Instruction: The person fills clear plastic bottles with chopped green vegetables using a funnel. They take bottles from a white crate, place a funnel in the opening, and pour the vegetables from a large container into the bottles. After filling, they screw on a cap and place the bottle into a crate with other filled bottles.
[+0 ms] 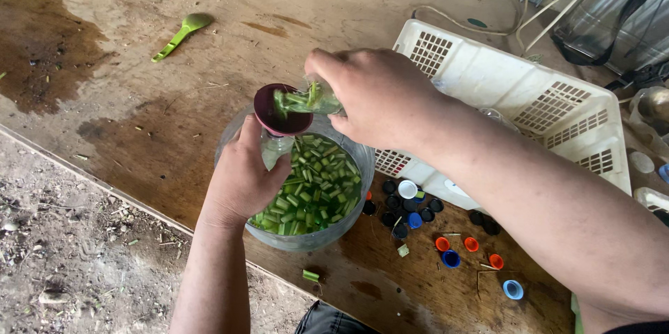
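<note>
My left hand (240,177) grips a small clear bottle (275,149) with a dark maroon funnel (279,111) set in its neck, held over a large clear bowl (327,236). The bowl holds water and many chopped green stem pieces (317,188). My right hand (373,97) tips a small clear cup (317,99) of green pieces and liquid into the funnel. Both hands are above the bowl, close together.
A white plastic basket (516,97) lies on the wet wooden table (139,118) right of the bowl. Several bottle caps, black, blue, orange and white (425,219), are scattered in front of it. A green spoon (181,33) lies at the far left. Dirt ground (70,264) borders the table's near edge.
</note>
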